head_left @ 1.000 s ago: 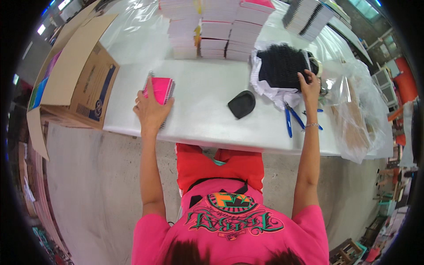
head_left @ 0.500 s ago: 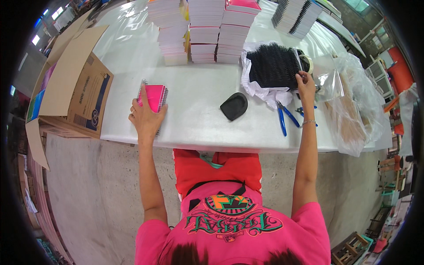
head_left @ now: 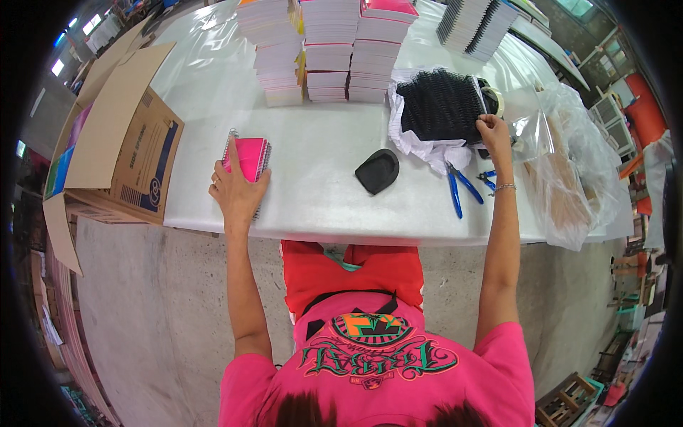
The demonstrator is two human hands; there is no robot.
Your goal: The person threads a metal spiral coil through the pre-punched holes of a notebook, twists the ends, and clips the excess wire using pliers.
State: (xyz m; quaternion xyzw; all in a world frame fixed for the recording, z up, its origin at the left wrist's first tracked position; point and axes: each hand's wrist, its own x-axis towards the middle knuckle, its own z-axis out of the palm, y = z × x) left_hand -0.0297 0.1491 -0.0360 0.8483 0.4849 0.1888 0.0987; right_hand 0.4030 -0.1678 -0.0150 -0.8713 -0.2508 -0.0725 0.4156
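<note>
A: What is the biggest thing here?

B: The white table (head_left: 320,206). After that the open cardboard box (head_left: 117,153) at its left end, then the stacks of notebooks (head_left: 331,50) at the far side, still many of them.

A: And the work, how far is it?

B: I judge it is in the middle. One pink notebook (head_left: 247,158) lies near the left front edge of the table, and it already has a spiral along its side. The left hand (head_left: 235,191) rests flat on it, fingers spread, not gripping. The tall stacks suggest that much is left to do.

A: Where is the other hand?

B: The right hand (head_left: 492,132) is at the heap of black spiral coils (head_left: 441,103), which sits on white paper. The fingers are bent onto the edge of the heap; if they really pinch a coil, I cannot tell.

A: How does the notebook look?

B: Small, bright pink cover, thin, lying flat.

A: Smaller things?

B: A black rounded object (head_left: 377,171) in the middle, and blue-handled pliers (head_left: 459,191) just beside the right wrist.
</note>
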